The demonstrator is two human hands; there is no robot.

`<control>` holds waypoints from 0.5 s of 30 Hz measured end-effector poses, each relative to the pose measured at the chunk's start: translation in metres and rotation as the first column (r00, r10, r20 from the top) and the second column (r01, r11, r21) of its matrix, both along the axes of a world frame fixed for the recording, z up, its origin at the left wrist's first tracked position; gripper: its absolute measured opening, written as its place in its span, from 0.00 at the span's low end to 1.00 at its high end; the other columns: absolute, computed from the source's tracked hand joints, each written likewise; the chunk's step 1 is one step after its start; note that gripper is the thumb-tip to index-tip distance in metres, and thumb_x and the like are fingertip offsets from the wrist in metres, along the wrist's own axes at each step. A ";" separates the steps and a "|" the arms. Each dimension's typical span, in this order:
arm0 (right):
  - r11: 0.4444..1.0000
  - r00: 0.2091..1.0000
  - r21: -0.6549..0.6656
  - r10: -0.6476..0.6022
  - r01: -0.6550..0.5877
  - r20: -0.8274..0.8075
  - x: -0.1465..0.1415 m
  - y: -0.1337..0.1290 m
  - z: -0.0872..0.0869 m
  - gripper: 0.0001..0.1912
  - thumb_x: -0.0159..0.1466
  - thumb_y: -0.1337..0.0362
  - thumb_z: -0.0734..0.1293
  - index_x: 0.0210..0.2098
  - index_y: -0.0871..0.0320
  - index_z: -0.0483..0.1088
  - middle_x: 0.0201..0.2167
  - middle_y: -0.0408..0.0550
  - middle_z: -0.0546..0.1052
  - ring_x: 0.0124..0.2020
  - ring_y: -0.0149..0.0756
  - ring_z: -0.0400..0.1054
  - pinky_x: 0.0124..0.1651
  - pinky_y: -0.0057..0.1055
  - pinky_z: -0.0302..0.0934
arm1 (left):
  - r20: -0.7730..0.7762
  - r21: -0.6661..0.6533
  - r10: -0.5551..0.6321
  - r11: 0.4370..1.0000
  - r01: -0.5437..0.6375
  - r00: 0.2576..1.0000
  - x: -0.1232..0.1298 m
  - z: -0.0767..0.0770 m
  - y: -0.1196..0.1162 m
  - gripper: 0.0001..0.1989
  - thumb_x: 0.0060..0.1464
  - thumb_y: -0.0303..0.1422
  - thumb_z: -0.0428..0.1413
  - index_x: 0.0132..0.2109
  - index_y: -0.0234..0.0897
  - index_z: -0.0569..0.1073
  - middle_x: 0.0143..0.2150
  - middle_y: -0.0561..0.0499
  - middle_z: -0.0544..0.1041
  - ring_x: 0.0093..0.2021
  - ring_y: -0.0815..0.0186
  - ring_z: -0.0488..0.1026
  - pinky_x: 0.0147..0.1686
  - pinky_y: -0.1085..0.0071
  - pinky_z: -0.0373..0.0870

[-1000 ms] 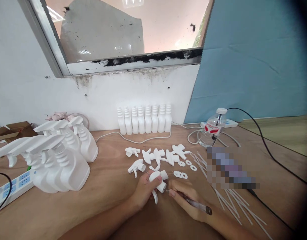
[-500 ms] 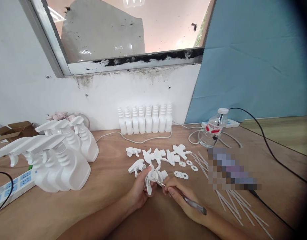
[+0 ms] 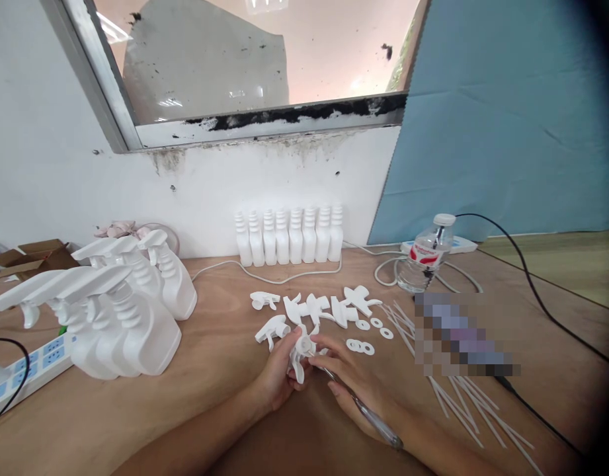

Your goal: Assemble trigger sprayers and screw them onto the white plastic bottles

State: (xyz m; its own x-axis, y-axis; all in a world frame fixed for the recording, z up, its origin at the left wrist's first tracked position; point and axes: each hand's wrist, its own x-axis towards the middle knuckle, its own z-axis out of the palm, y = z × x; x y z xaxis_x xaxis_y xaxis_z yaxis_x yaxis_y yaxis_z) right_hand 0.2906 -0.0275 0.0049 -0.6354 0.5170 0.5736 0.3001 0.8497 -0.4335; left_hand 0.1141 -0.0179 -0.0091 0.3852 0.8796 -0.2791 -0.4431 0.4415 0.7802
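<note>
My left hand (image 3: 278, 375) is closed around a white trigger spray head (image 3: 298, 363), its lever pointing down toward me. My right hand (image 3: 356, 380) has its index finger and thumb at the right side of that spray head. A slim screwdriver (image 3: 381, 426) with a see-through handle lies held in the same hand, its handle pointing down to the right; its tip is hidden by the fingers. Just beyond my hands lie several more spray heads (image 3: 318, 307) and several white ring washers (image 3: 367, 348).
White spray bottles (image 3: 155, 337) with heads fitted stand at left beside a power strip (image 3: 36, 370). Several headless bottles (image 3: 295, 241) line the wall. Thin white tubes (image 3: 463, 403), a water bottle (image 3: 423, 258) and a pixelated object (image 3: 465, 334) are at right.
My right fingers have moved left onto the spray head. The screwdriver has slid back in that hand, its handle end lower, its shaft no longer against the spray head's middle.
</note>
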 end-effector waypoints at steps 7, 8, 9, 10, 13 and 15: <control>0.999 1.000 -0.042 -0.005 0.005 0.010 0.001 -0.003 0.008 0.23 0.63 0.73 0.55 0.57 0.53 0.59 0.55 0.55 0.63 0.54 0.39 0.64 0.54 0.34 0.63 | -0.042 0.042 0.036 0.999 -0.034 0.998 0.001 -0.001 0.000 0.23 0.50 0.53 0.55 0.30 0.37 0.62 0.17 0.59 0.59 0.15 0.77 0.47 0.15 0.78 0.37; 0.999 1.000 -0.036 -0.006 0.006 0.010 0.001 -0.002 0.006 0.24 0.63 0.73 0.56 0.58 0.52 0.58 0.55 0.55 0.63 0.54 0.39 0.64 0.54 0.34 0.63 | -0.033 0.033 0.038 0.999 -0.037 0.999 0.001 -0.001 0.000 0.22 0.50 0.53 0.55 0.30 0.37 0.63 0.17 0.59 0.60 0.15 0.77 0.47 0.15 0.78 0.36; 0.999 1.000 -0.035 -0.009 0.009 0.012 0.001 -0.002 0.005 0.25 0.63 0.73 0.56 0.59 0.51 0.57 0.56 0.54 0.63 0.55 0.39 0.63 0.55 0.34 0.63 | -0.018 0.011 0.034 0.999 -0.034 0.999 0.001 -0.002 0.001 0.22 0.50 0.53 0.55 0.30 0.37 0.63 0.17 0.60 0.59 0.15 0.77 0.47 0.15 0.78 0.36; 0.999 1.000 -0.032 -0.011 0.011 0.007 0.001 -0.001 0.002 0.26 0.64 0.72 0.57 0.60 0.51 0.55 0.56 0.54 0.62 0.56 0.39 0.63 0.55 0.34 0.62 | 0.000 -0.018 0.025 1.000 -0.025 1.000 0.000 -0.003 0.001 0.22 0.49 0.53 0.56 0.29 0.37 0.62 0.17 0.60 0.59 0.15 0.78 0.47 0.16 0.79 0.36; 1.000 1.000 -0.023 0.009 -0.009 0.015 0.002 0.003 -0.007 0.26 0.68 0.65 0.55 0.65 0.51 0.50 0.60 0.55 0.60 0.60 0.40 0.59 0.57 0.34 0.60 | 0.054 -0.102 -0.028 0.994 0.033 0.998 -0.002 -0.004 0.003 0.24 0.48 0.53 0.56 0.26 0.35 0.62 0.17 0.59 0.60 0.14 0.78 0.48 0.15 0.78 0.36; 0.998 0.998 0.026 0.050 -0.051 0.044 0.004 0.006 -0.011 0.26 0.70 0.59 0.53 0.66 0.53 0.48 0.63 0.56 0.58 0.62 0.40 0.56 0.59 0.34 0.58 | 0.084 -0.143 -0.063 0.987 0.075 0.994 -0.003 -0.003 0.005 0.24 0.48 0.52 0.57 0.25 0.35 0.62 0.16 0.59 0.60 0.14 0.78 0.49 0.15 0.79 0.36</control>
